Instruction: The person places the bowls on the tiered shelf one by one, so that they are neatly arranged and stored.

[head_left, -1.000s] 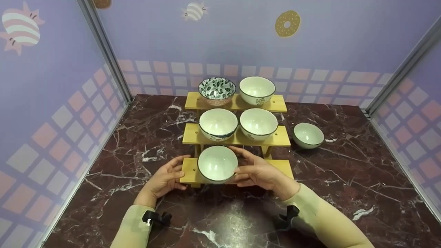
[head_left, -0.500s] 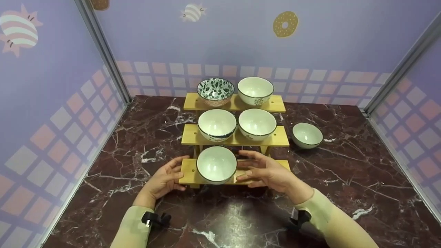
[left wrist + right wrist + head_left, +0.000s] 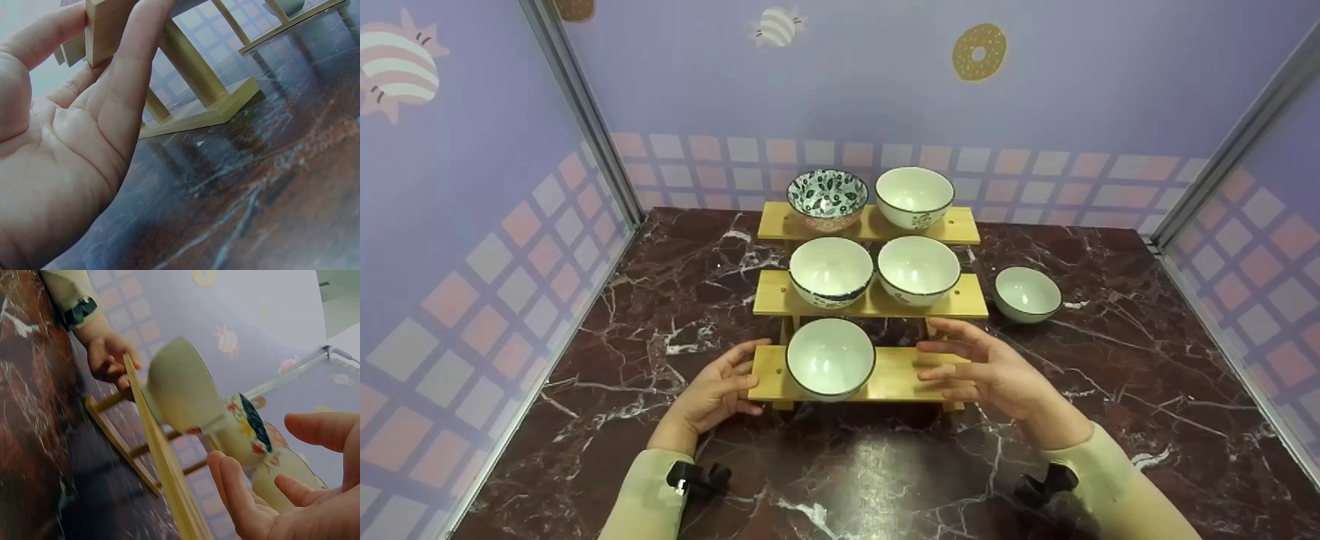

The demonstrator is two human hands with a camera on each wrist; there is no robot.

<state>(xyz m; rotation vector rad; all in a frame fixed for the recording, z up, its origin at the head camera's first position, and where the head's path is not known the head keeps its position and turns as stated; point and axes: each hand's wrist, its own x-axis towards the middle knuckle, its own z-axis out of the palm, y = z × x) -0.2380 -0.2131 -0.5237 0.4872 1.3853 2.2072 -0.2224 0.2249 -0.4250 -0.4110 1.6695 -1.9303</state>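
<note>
A three-tier wooden rack [image 3: 896, 373] stands on the table. My left hand [image 3: 711, 391] pinches the left end of its lowest board; the left wrist view shows the thumb and fingers about the board's end [image 3: 107, 28]. On the left half of that board sits a pale bowl [image 3: 830, 357] with a dark rim, upright. My right hand [image 3: 997, 375] hovers by the board's right part, fingers spread and holding nothing. In the right wrist view, its fingers stand apart from the bowl [image 3: 183, 391].
The middle tier bears two white bowls, a left one [image 3: 831, 268] and a right one [image 3: 918, 268]. Above them are a green-patterned bowl [image 3: 826, 199] and another white bowl [image 3: 913, 196]. A smaller bowl [image 3: 1027, 294] rests on the marbled table [image 3: 1110, 360] at the right. Printed walls [image 3: 885, 75] enclose the table.
My right hand has let go of the bowl on the lowest tier and drawn away to the right. The bowl stays on the board; my left hand keeps its place.
</note>
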